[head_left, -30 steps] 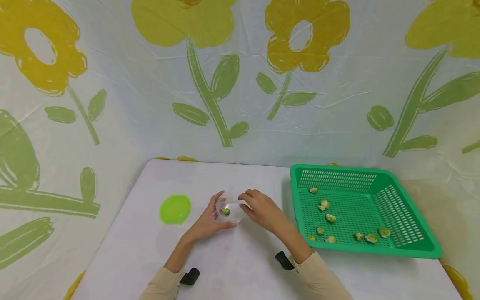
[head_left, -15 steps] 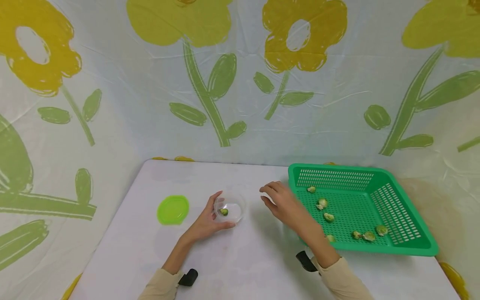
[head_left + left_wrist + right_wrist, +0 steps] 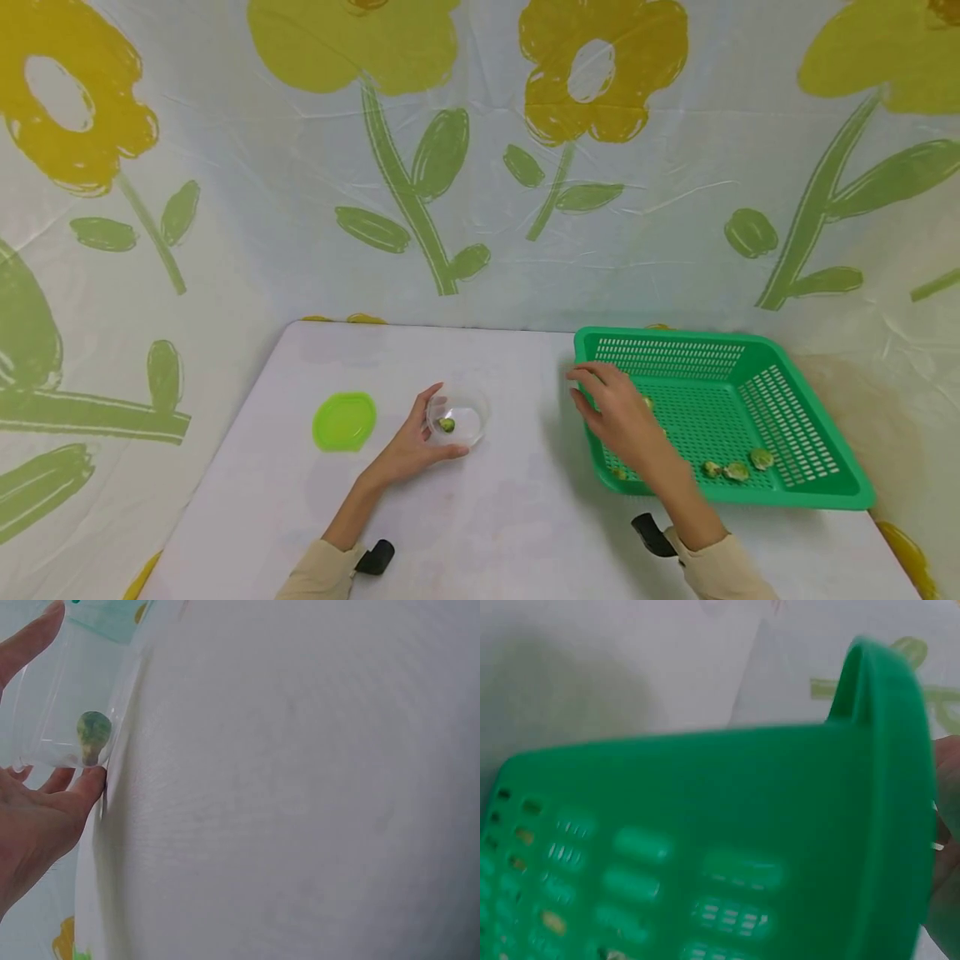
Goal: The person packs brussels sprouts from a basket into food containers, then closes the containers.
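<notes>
My left hand (image 3: 411, 442) grips a clear plastic cup (image 3: 477, 410), thumb at the near side and fingers at the far left. Inside the cup lies one small Brussels sprout (image 3: 447, 425); in the left wrist view the same sprout (image 3: 94, 733) shows through the cup's wall (image 3: 45, 712). Over the left rim of a green plastic basket (image 3: 795, 502) hovers my right hand (image 3: 621, 415), fingers loosely bent, with nothing visible in them. The right wrist view shows the basket's wall (image 3: 705, 772) close up, hiding most of that hand (image 3: 949, 847).
Several Brussels sprouts lie in the basket, among them one sprout (image 3: 761, 458) at its front right; the right hand and arm cover others. A lime-green lid (image 3: 343, 422) rests flat on the white table (image 3: 480, 533), left of the cup. A flower-patterned cloth (image 3: 300, 250) hangs behind.
My right hand has left the cup and moved right, across the table to above the basket's left side. The left hand keeps its hold on the cup with the sprout in it.
</notes>
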Available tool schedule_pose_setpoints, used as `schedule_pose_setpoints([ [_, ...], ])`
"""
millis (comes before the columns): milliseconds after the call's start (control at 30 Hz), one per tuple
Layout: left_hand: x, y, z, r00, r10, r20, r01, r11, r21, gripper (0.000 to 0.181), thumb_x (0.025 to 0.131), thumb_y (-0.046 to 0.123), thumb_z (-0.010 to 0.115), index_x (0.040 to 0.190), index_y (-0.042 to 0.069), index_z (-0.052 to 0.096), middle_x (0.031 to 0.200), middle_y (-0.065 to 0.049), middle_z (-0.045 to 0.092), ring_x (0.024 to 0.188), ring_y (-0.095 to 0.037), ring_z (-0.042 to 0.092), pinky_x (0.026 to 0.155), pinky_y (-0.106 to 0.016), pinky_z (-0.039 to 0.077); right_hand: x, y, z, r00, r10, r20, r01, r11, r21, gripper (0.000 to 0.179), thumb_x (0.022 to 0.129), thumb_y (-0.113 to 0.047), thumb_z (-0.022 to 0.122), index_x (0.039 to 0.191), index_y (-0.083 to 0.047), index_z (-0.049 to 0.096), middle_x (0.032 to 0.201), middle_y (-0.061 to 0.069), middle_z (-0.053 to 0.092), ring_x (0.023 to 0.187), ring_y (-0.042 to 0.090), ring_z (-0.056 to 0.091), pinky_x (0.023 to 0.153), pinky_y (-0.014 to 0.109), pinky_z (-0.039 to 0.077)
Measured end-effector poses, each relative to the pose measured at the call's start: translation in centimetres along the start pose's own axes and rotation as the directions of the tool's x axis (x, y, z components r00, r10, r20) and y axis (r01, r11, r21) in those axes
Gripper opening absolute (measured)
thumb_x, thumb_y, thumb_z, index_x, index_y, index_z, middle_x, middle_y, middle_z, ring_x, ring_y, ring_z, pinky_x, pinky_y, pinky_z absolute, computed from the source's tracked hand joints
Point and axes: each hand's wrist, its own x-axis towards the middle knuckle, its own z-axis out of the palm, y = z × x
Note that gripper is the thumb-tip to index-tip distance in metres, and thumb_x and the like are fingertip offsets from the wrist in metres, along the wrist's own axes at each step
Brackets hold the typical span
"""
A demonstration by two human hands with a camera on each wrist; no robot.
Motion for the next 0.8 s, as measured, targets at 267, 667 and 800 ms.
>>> schedule_pose_setpoints([
  [267,-0.1,0.0,-0.1,1.0,-0.005,-0.001,0.005,1.0,0.004,0.115,0.078,0.035,0.092,0.164,0.025,0.017,0.168,-0.012,0.019,0.154,-0.029,0.022,0.12,-0.058,0.027,-2.4,2.4,-0.9,0.999,0.014,-0.035,-0.015,1.0,-0.014,0.035,0.075,0.013,0.083,0.106,0.004,0.071,0.107,0.021,0.066,0.099,0.039,0.064,0.075,0.049,0.057],
  [667,-0.1,0.2,0.0,1.0,-0.011,-0.01,0.011,1.0,0.006,0.114,0.079,0.033,0.091,0.164,0.024,0.016,0.168,-0.014,0.016,0.154,-0.031,0.02,0.119,-0.058,0.027,-4.8,4.6,-2.0,0.995,0.098,0.003,-0.098,0.994,-0.049,0.043,0.071,0.014,0.086,0.109,0.003,0.07,0.106,0.022,0.066,0.096,0.038,0.064,0.07,0.049,0.056],
  [800,-0.1,0.2,0.1,1.0,-0.002,-0.005,0.002,1.0,0.01,0.114,0.08,0.032,0.091,0.164,0.022,0.015,0.169,-0.015,0.016,0.154,-0.031,0.02,0.119,-0.059,0.027,-5.4,5.4,-2.2,0.994,0.11,0.023,-0.108,0.993,-0.055,0.043,0.07,0.014,0.086,0.109,0.003,0.07,0.105,0.022,0.065,0.093,0.038,0.064,0.068,0.05,0.056],
])
